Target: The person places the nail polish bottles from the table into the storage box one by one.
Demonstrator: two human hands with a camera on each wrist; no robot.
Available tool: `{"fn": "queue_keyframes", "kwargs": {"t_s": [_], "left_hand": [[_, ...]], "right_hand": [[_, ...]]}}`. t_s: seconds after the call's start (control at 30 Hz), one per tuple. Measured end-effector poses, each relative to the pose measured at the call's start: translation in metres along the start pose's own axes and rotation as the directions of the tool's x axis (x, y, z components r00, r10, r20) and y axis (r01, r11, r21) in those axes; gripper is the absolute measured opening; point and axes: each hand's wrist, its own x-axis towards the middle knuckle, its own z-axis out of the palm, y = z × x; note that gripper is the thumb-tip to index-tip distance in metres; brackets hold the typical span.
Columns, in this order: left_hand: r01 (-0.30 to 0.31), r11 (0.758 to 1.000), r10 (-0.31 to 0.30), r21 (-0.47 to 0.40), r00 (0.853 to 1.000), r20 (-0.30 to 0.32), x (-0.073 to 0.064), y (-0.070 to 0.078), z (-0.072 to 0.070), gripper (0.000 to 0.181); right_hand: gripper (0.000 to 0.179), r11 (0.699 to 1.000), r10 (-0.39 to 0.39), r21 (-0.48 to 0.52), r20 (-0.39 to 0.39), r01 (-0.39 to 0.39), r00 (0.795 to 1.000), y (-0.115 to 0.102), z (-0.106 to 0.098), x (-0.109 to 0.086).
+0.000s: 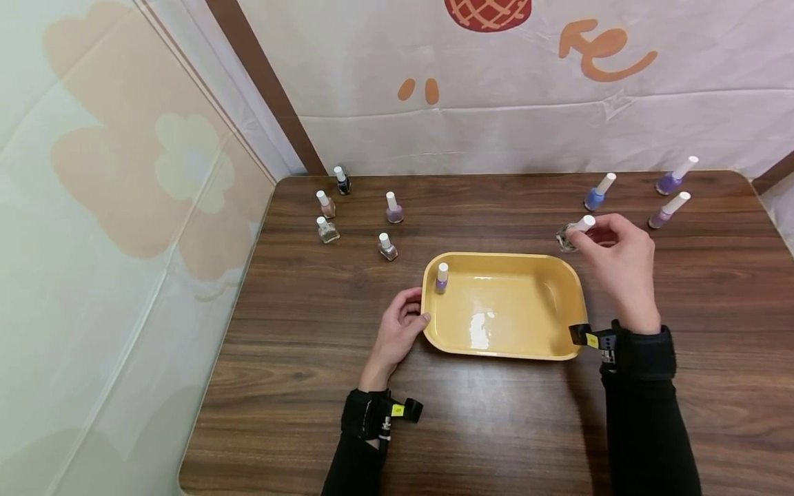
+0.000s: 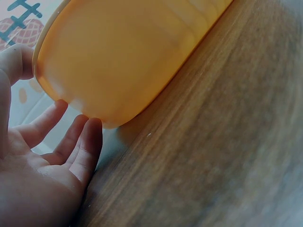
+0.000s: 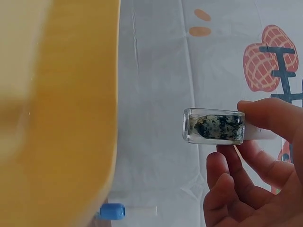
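One flecked bottle [image 3: 215, 126]: pinched by its white cap [image 1: 585, 222] in the right hand [image 1: 622, 265]; looks lifted off the bench [image 1: 496, 427], just beyond the far right corner of the yellow tray [image 1: 521, 306].
Left hand [image 1: 395, 336]: grasping the tray's left end, thumb at rim, fingertips on outer wall (decent brace, no squeezing needed).
Tray contents: one small purple bottle [image 1: 441, 283], upright, far left corner.
Bottles, right side: blue bottle [image 1: 593, 200], dark purple bottle [image 1: 668, 182], pale purple bottle [image 1: 659, 218], on bench.
Bottles, left side: black bottle [image 1: 344, 184], beige bottle [image 1: 328, 208], clear bottle [image 1: 329, 233], mauve bottle [image 1: 394, 213], brownish bottle [image 1: 389, 251].
Cap grip: should stay square and firm, no twisting; a loose cap could turn (tightness: can't tell).
Rim clearance: any pass over the tray wants the glass base well above the rim.
Set-down: base flat, gentle, apart from other glass; release only once it stands alone.
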Motion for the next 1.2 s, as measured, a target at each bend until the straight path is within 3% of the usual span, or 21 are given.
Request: {"fn": "queue_keyframes", "kwargs": {"t_s": [0.5,0.9,1.2], "left_hand": [[0.0,1.0,0.0,-0.009,1.0,0.005,0.0,0.0,0.0,0.049],[-0.042,0.999,0.042,-0.007,0.999,-0.005,0.001,-0.002,0.0,0.049],[-0.044,0.999,0.044,-0.013,0.999,-0.004,0.001,-0.002,0.0,0.05]], "right_hand": [[0.031,0.996,-0.083,-0.028,0.081,0.085,0.993,-0.008,0.014,-0.005],[0.026,0.994,-0.11,-0.005,0.12,0.111,0.987,-0.016,0.032,-0.009],[0.029,0.992,-0.123,-0.008,0.194,0.127,0.973,-0.022,0.042,-0.017]]}}
